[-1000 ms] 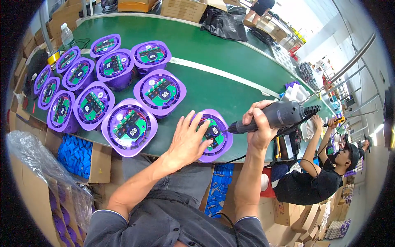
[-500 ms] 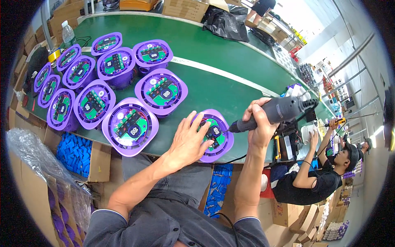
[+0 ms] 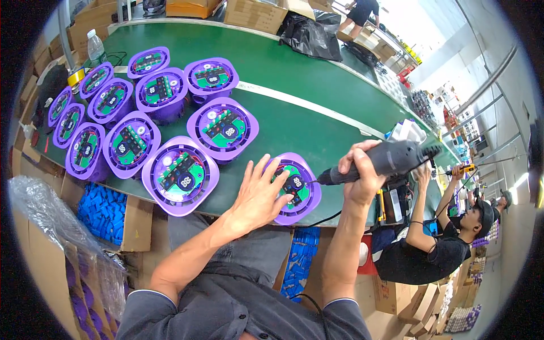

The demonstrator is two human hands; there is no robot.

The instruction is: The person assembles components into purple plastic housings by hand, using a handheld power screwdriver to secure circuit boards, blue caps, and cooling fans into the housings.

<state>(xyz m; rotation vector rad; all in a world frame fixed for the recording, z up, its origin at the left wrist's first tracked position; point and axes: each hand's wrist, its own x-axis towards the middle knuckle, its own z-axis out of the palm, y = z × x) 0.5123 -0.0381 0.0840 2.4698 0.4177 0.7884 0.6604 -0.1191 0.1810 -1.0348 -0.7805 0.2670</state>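
A purple plastic housing with a green circuit board and a two-digit display lies face up at the table's near edge. My left hand rests on its left side, fingers spread across the rim and the board. In my right hand is a black corded electric screwdriver, gripped from the right and held nearly level. Its bit points left at the board's right side; whether the tip touches a screw cannot be made out. Several similar housings with boards stand close together to the left.
A green worktable with a white strip spans the scene. Boxes of blue parts sit below its near edge. A clear bottle and yellow tape are at far left. A co-worker works at the right.
The screwdriver has shifted slightly right and its body sits a little lower. My left hand stays on the same housing. The co-worker's nearer hand has moved up beside the screwdriver's rear end in view.
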